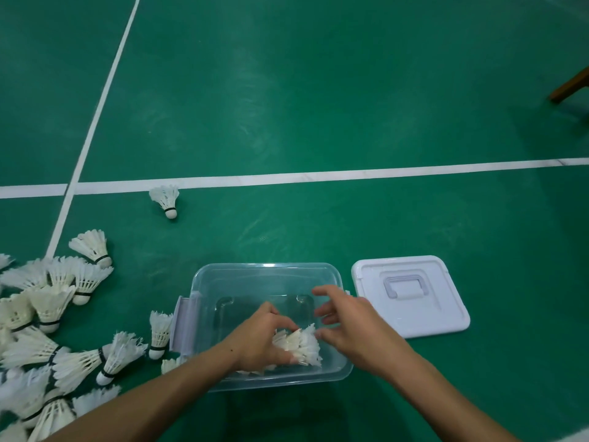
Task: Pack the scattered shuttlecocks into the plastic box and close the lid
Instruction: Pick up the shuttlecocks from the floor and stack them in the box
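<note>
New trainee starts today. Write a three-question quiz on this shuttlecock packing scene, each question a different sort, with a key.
1. True or false: the lid is on the plastic box.
2. Which hand holds shuttlecocks inside the box? A left hand B right hand
3. Fill in: the lone shuttlecock lies near a white ____.

Key: 1 false; it lies on the floor right of the box. 2 A. 3 line.
</note>
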`<action>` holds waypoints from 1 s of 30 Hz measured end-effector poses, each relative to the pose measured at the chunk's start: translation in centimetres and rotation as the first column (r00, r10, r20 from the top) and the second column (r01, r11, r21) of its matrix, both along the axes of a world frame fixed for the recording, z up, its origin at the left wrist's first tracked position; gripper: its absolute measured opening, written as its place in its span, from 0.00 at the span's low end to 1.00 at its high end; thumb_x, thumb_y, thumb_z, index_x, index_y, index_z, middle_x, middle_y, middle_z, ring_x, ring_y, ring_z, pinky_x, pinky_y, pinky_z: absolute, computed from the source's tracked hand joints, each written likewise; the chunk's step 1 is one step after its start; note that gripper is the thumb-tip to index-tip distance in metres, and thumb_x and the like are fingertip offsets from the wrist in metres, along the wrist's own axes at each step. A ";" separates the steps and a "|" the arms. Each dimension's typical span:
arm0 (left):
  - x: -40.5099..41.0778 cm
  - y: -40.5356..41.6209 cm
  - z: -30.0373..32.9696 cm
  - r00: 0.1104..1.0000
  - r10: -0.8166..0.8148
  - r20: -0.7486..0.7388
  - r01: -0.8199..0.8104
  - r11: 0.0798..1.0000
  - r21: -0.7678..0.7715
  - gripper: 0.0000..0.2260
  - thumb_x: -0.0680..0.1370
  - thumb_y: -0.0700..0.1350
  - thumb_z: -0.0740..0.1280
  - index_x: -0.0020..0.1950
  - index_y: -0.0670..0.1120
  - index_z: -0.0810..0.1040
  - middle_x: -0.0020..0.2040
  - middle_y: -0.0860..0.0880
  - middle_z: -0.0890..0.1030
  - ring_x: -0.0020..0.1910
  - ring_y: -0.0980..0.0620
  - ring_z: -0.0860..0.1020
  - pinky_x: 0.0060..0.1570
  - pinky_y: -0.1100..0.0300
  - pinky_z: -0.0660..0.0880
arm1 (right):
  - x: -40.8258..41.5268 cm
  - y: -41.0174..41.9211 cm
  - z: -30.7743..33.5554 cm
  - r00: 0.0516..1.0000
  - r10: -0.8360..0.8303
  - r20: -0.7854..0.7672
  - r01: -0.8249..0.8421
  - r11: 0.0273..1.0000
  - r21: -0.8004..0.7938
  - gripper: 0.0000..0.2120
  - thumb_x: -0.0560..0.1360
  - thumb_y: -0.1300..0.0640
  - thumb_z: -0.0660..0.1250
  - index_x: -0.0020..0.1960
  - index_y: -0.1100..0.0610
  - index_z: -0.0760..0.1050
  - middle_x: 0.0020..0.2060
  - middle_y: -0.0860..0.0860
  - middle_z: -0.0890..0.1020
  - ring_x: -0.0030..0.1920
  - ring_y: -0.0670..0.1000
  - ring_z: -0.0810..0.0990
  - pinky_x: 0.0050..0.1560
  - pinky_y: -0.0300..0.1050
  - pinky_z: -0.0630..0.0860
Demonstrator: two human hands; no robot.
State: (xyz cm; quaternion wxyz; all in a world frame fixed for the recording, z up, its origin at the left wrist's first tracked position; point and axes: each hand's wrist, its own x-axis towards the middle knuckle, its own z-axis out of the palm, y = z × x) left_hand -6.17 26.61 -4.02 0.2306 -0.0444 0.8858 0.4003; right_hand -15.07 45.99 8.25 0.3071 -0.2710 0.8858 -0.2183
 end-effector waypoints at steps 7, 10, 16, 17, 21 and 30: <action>-1.0 1.3 -1.6 0.991 -0.119 0.058 0.127 0.980 -0.156 0.29 0.69 0.67 0.76 0.69 0.61 0.78 0.60 0.48 0.77 0.63 0.45 0.74 0.64 0.48 0.74 | -2.5 1.6 1.6 0.986 -0.157 0.055 0.165 0.961 -0.221 0.24 0.79 0.59 0.74 0.70 0.44 0.72 0.51 0.45 0.86 0.48 0.42 0.85 0.50 0.42 0.83; -1.0 1.1 -0.5 0.993 -0.104 0.047 0.111 0.980 -0.163 0.37 0.69 0.67 0.77 0.75 0.56 0.73 0.64 0.49 0.75 0.67 0.46 0.72 0.67 0.48 0.73 | -3.0 1.1 1.4 0.983 -0.161 0.086 0.180 0.939 -0.292 0.23 0.78 0.59 0.75 0.68 0.43 0.72 0.50 0.45 0.87 0.47 0.45 0.86 0.50 0.43 0.82; 1.7 -3.9 8.7 0.911 0.308 -0.273 -0.250 0.941 0.228 0.28 0.72 0.62 0.78 0.69 0.56 0.77 0.60 0.58 0.81 0.58 0.60 0.80 0.58 0.55 0.81 | -3.9 -2.3 3.3 0.994 -0.092 0.053 0.105 0.919 -0.380 0.23 0.76 0.61 0.77 0.65 0.44 0.75 0.48 0.45 0.88 0.46 0.47 0.87 0.50 0.44 0.83; 2.6 -5.3 10.2 0.868 0.397 -0.297 -0.310 0.902 0.300 0.26 0.73 0.59 0.79 0.68 0.55 0.78 0.58 0.59 0.82 0.57 0.59 0.81 0.56 0.56 0.82 | -3.9 -3.3 3.9 0.998 -0.060 0.037 0.070 0.917 -0.392 0.23 0.76 0.60 0.77 0.65 0.45 0.75 0.48 0.45 0.88 0.46 0.47 0.87 0.50 0.43 0.83; 7.0 -11.2 13.1 0.733 0.590 -0.338 -0.462 0.796 0.390 0.27 0.72 0.54 0.81 0.69 0.57 0.78 0.57 0.60 0.83 0.58 0.54 0.83 0.57 0.55 0.82 | -3.4 -8.4 6.1 0.993 0.108 -0.037 -0.114 0.905 -0.410 0.23 0.75 0.58 0.78 0.66 0.46 0.74 0.49 0.46 0.87 0.48 0.47 0.87 0.51 0.45 0.84; 20.6 -20.9 11.2 0.588 0.738 -0.331 -0.710 0.667 0.226 0.31 0.68 0.56 0.81 0.70 0.61 0.76 0.59 0.57 0.83 0.58 0.57 0.82 0.59 0.54 0.82 | 3.1 -22.6 5.1 0.887 0.456 -0.076 -0.453 0.822 -0.346 0.25 0.76 0.54 0.78 0.69 0.47 0.72 0.50 0.44 0.86 0.48 0.42 0.85 0.54 0.46 0.83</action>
